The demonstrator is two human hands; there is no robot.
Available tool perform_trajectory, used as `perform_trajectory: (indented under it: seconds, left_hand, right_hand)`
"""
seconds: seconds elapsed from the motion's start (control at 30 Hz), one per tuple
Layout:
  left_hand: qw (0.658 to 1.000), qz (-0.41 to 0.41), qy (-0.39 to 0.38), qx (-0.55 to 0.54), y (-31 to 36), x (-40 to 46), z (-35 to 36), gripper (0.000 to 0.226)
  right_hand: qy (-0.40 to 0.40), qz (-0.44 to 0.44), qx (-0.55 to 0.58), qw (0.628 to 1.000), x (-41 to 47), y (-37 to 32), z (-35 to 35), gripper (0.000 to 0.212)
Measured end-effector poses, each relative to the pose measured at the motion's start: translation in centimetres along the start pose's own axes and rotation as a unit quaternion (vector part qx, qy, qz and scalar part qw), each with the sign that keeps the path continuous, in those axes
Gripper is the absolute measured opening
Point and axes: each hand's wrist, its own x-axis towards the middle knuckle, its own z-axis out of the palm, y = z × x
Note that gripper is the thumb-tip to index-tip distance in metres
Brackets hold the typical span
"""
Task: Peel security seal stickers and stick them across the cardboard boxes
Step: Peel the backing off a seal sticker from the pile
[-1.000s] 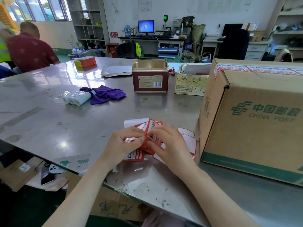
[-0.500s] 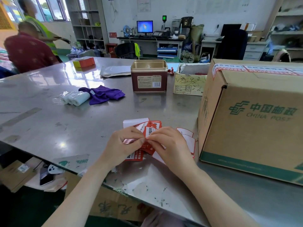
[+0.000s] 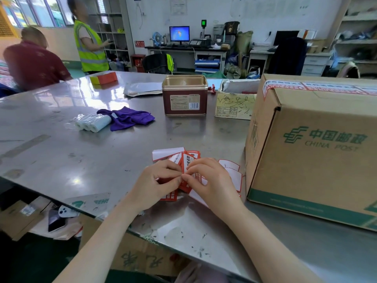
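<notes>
The left hand (image 3: 158, 185) and right hand (image 3: 211, 183) are meeting fingertip to fingertip, both pinching a red-and-white security seal sticker (image 3: 188, 163) above a loose pile of sticker sheets (image 3: 232, 174) lying on the steel table (image 3: 81, 160). Just right of the pile, a large brown cardboard China Post box (image 3: 312, 152) is sitting, red-and-white seals (image 3: 318, 87) running along its top.

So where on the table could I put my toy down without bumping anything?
The metal table is bare left of the hands, below the white rolls and purple cloth. Another free strip runs between the sticker sheets and the tin. It is crowded beside the cardboard box.
</notes>
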Motion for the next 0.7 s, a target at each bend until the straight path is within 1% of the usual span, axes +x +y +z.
perform_trajectory:
  seconds: [0.1,0.17,0.27,0.37,0.5,0.6,0.67,0.7]
  left_hand:
    - [1.0,0.004,-0.001,0.01,0.08,-0.04,-0.01,0.017]
    - [1.0,0.008,-0.001,0.016,0.11,-0.05,0.0,0.022]
    - [1.0,0.009,0.008,0.008,0.2,-0.04,0.02,0.023]
    - [1.0,0.012,0.015,-0.005,0.39,-0.05,0.09,0.016]
    - [0.999,-0.011,0.035,-0.032,0.33,-0.05,0.0,0.02]
    - [0.997,-0.022,0.058,-0.043,0.19,-0.07,-0.08,0.013]
    - [0.997,-0.018,0.054,-0.047,0.25,-0.12,0.01,0.014]
    - [0.997,-0.017,0.048,-0.052,0.33,-0.16,0.03,0.019]
  right_hand:
    - [-0.004,0.013,-0.003,1.0,0.0,0.05,-0.01,0.02]
    - [-0.005,0.014,-0.006,1.0,0.02,0.08,0.06,0.012]
    - [-0.009,0.02,-0.013,1.0,0.03,0.08,0.14,0.011]
    - [-0.007,0.028,-0.016,0.999,0.02,0.12,0.2,0.011]
    - [-0.003,0.055,0.005,0.998,0.06,0.09,0.11,0.011]
    - [-0.006,0.068,0.028,0.997,0.1,-0.05,0.06,0.009]
    - [-0.002,0.068,0.048,0.997,0.09,-0.04,0.07,0.009]
    - [-0.002,0.069,0.056,0.996,0.1,-0.03,0.1,0.009]
